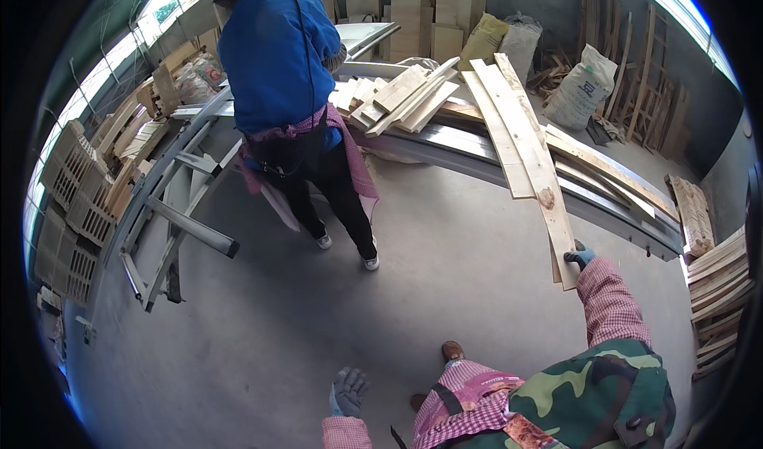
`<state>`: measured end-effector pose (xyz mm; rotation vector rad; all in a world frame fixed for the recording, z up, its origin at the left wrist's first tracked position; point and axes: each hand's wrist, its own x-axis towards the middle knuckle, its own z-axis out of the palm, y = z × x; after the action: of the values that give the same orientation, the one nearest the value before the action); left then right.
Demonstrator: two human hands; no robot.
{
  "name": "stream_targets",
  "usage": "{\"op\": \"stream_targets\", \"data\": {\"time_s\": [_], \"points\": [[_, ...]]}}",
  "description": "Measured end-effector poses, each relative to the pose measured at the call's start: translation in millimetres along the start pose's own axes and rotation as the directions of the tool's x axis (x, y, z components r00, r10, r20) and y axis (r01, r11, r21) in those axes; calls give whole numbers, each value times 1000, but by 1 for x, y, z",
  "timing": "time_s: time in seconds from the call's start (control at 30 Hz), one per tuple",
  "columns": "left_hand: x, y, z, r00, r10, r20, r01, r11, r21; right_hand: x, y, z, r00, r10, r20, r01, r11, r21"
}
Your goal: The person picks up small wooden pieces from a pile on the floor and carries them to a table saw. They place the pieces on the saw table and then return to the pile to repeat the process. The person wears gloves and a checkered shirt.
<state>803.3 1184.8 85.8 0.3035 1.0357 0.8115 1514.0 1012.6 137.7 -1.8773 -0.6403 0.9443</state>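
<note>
My right hand [580,256], in a dark glove with a blue cuff, grips the near end of a long pine board [539,175] with a large knot. That board slants away from me; its far part rests over the metal saw-table-like bench [477,147]. Beneath it and partly hidden lies another long board [498,133]. Low in front of my body, my left hand [349,392] hangs over the floor, gloved and holding nothing, with its fingers extended.
A co-worker [280,73] in blue stands at the bench, facing away. Short planks [405,97] are heaped on it, and more boards [614,175] lie at its right. A metal frame [179,210] with a protruding arm stands left. Stacked slats [718,306] line the right side.
</note>
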Motion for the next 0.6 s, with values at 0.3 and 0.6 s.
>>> {"op": "stream_targets", "data": {"time_s": [0.3,0.6], "points": [[17,20,-38,969,-76,-236,62,996,-66,7,-69,31,865,355,-355,-449,863,-232],[37,37,65,990,-106,-97,107,994,10,68,-98,3,783,217,-583,-289,957,-32]]}}
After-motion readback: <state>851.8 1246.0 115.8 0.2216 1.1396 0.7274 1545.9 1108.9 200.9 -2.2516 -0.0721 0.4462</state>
